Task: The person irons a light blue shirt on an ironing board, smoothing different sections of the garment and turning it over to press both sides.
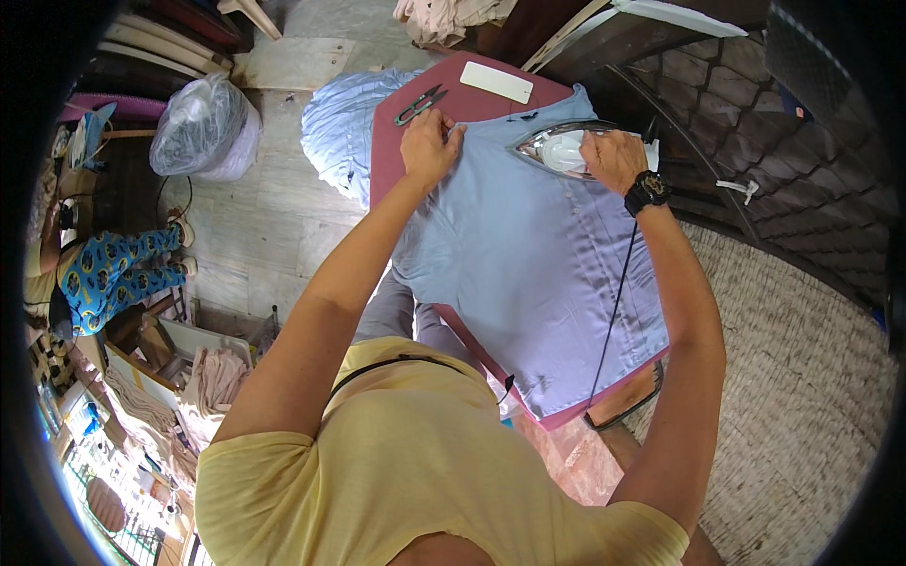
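A light blue garment [524, 255] lies spread over a maroon ironing board [392, 141]. My right hand [615, 160], with a black watch at the wrist, is closed on the handle of an iron [557, 151]. The iron's sole rests on the garment near its far right part, its tip toward the left. My left hand [431, 151] lies at the garment's left edge, thumb apart from the fingers. Just beyond its fingertips is a pair of green-handled thread snips [415, 108]. A white rectangular card [495, 82] lies on the board's far end.
The iron's dark cord [618, 302] runs across the garment toward me. More blue cloth [340, 132] bunches beyond the board's left side. A dark metal lattice gate [755, 141] stands at right. A plastic-wrapped bundle [203, 127] and another person in patterned trousers [123, 274] are at left.
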A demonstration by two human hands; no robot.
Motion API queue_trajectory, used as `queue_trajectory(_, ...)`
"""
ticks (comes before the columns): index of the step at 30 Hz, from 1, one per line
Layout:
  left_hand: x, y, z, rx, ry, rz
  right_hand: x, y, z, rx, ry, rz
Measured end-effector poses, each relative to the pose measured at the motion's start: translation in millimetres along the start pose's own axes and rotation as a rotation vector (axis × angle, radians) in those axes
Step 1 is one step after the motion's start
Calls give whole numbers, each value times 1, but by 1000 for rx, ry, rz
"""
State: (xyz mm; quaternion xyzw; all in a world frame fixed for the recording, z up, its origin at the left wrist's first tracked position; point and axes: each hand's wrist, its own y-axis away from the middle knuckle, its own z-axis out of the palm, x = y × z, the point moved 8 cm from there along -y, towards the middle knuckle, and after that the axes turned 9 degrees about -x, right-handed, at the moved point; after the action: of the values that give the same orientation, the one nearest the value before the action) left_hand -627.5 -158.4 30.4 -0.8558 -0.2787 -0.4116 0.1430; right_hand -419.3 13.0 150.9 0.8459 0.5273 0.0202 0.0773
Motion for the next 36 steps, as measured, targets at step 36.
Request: queue_trajectory(36,-11,-4,0,-19,104,20,-105,47,46,68,-705,724)
